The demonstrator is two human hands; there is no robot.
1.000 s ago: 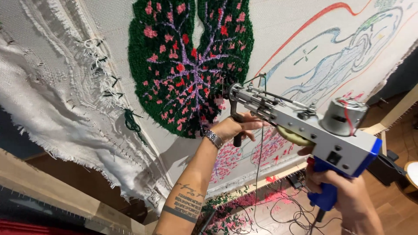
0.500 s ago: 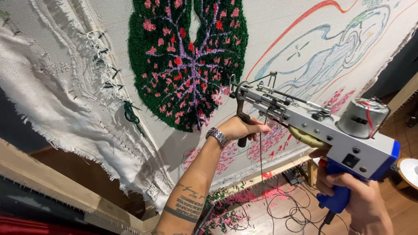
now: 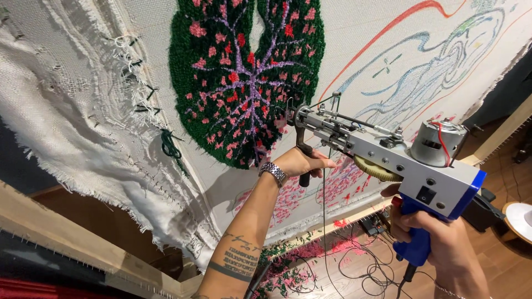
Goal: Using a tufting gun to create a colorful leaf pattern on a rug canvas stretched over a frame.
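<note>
Since the earlier frame both hands have shifted the grey and blue metal tufting gun point(image 3: 388, 152) slightly rightward and lower along the white stretched backing cloth point(image 3: 360, 50). Left hand point(image 3: 302, 162) has its grip closed around the black front handle; right hand point(image 3: 443, 243) wraps the blue rear handle. Gun's needle tip sits at the lower right edge of the green tufted leaf-shaped patch with pink flecks point(image 3: 244, 72).
</note>
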